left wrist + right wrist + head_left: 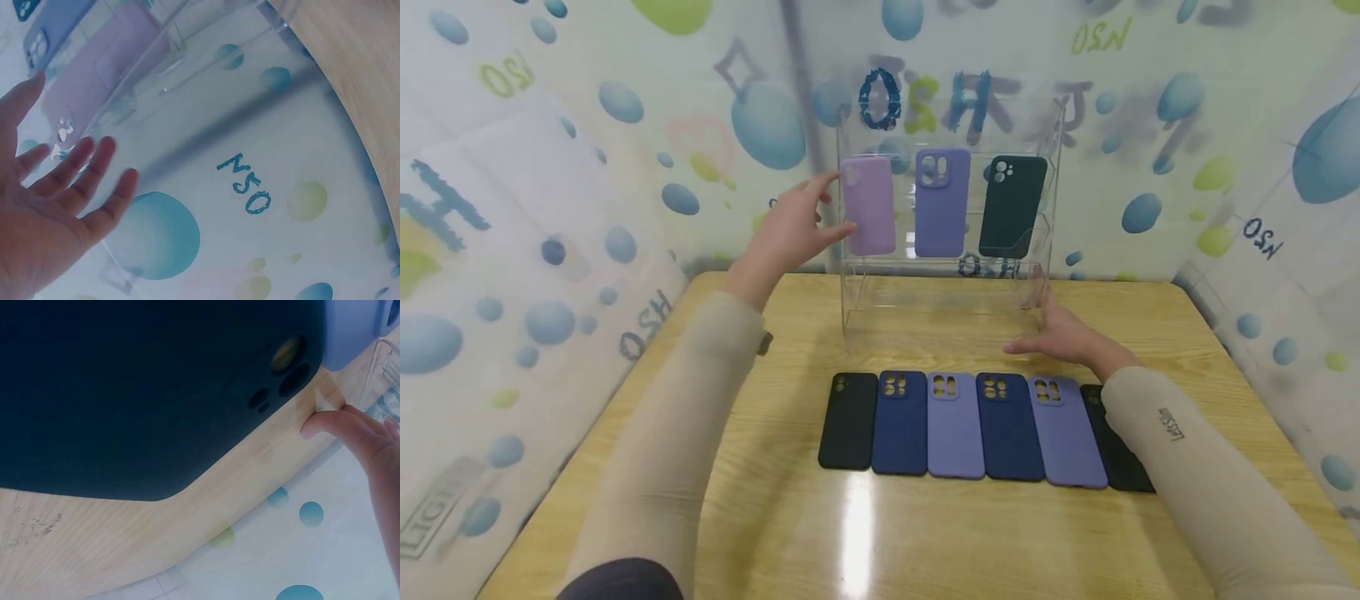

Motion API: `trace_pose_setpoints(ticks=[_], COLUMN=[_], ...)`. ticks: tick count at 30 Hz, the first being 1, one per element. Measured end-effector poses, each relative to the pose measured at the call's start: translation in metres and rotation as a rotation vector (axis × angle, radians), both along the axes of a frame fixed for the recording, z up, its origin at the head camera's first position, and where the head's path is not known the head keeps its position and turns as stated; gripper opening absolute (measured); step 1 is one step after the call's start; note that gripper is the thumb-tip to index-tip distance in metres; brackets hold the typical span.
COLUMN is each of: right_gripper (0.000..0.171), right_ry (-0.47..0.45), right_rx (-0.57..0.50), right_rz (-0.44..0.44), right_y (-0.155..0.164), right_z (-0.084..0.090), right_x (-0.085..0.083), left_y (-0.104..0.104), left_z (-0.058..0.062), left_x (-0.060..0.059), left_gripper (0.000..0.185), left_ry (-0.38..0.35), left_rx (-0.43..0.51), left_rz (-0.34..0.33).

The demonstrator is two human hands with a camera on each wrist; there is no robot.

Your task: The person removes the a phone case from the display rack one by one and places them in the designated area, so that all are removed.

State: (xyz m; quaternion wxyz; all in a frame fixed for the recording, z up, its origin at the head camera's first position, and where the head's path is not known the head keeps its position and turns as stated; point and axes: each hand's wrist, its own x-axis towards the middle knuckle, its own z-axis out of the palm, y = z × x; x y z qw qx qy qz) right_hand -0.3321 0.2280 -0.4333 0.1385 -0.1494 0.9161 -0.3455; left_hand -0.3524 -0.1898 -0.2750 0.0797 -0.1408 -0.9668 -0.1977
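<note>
A clear acrylic display stand point(843, 300) stands upright at the back of the table. On its upper tier sit a pink phone case point(872, 208), a light purple phone case point(942, 218) and a dark green phone case point(1011, 212). My left hand point(797, 223) is at the stand's upper left side, fingers spread beside the pink case; the left wrist view shows this hand point(56, 200) with its palm bare. My right hand point(1060, 333) is at the lower right side of the stand, thumb stretched out in front, other fingers along the side panel.
In front of the stand lies a row of phone cases on the wooden table point(775, 517): a black case point(848, 425), a navy case point(900, 429), more navy and purple ones, and another black case point(1116, 446) partly under my right sleeve. Patterned sheets point(760, 50) surround the table.
</note>
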Motion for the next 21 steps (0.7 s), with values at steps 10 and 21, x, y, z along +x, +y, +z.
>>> trace_pose_setpoints(ticks=[10,21], right_gripper=[0.133,0.134], right_ry=[0.003,0.024], right_rx=[-0.03,-0.012], right_rz=[0.02,0.014], right_y=[-0.002,0.001], right_z=[-0.003,-0.003], right_x=[-0.002,-0.001], left_y=[0.005,0.01], left_z=[0.01,-0.006], left_x=[-0.026,-0.03], left_gripper=[0.083,0.074], left_ry=[-0.053,0.148], left_rx=[0.033,0.034], left_rz=[0.039,-0.02])
